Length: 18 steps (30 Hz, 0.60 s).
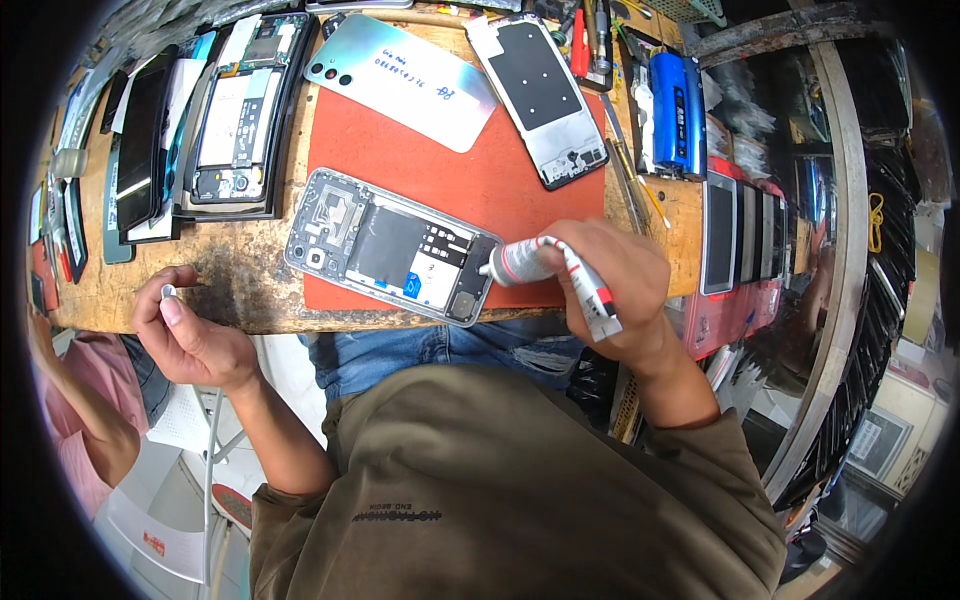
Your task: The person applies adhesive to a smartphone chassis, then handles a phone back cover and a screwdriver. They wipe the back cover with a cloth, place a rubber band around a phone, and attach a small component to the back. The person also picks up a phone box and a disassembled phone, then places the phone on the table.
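Scuffed workbench wood [258, 312] shows around an orange mat [345, 150]. Curled closed, the right hand [625, 280] grips a printed tube [522, 261], nozzle [485, 270] pointing left at the end of an opened phone [390, 250] lying mostly on the mat. The left hand [198, 340], by the front edge, pinches a small white cap [168, 291]. Beyond the phone, blue handwriting [405, 68] crosses a silvery cover [400, 108].

I've got a decent lane over the flat red mat [380, 152], between the opened grey phone [385, 245] and shiny silver-blue back cover [420, 95]. Upper right's walled off by a black-and-silver phone frame [540, 95]. My right hand [615, 285] plugs the near side; left, there's room over the scuffed wooden counter [245, 285].
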Motion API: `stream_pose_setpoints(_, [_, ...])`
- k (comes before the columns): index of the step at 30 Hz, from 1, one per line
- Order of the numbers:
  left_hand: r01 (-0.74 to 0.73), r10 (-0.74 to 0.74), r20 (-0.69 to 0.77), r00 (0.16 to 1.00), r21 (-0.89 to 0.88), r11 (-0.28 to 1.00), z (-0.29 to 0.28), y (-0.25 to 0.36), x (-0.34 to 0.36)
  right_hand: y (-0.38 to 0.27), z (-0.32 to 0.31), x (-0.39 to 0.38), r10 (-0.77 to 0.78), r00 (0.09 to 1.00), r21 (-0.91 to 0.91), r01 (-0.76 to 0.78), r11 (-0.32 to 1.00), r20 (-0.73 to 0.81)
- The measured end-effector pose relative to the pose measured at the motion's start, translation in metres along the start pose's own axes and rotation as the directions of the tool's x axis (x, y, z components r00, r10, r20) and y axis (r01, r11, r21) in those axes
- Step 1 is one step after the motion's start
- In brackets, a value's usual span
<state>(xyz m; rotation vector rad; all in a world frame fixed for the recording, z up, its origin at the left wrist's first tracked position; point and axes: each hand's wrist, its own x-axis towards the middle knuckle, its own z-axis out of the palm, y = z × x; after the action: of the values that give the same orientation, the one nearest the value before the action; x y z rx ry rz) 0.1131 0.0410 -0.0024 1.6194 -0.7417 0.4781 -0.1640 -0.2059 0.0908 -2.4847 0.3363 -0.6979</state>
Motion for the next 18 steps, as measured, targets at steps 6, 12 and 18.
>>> stream_pose_setpoints(6, [0.016, -0.016, -0.008, 1.0, 0.007, 1.0, 0.001, 0.0019, -0.0006, -0.0023, 0.0027, -0.0038, 0.044, 0.999, 0.036, -0.044, 0.998, 0.004])
stream_pose_setpoints(12, [0.011, -0.012, 0.026, 1.0, 0.049, 0.999, 0.0013, 0.0054, -0.0007, -0.003, 0.0055, -0.0049, 0.041, 0.998, 0.021, -0.04, 0.999, -0.042])
stream_pose_setpoints(18, [0.001, -0.001, 0.019, 1.0, 0.027, 1.0, 0.0033, 0.0062, -0.0013, -0.0103, 0.0054, -0.0088, 0.066, 0.997, 0.073, -0.069, 0.995, 0.045])
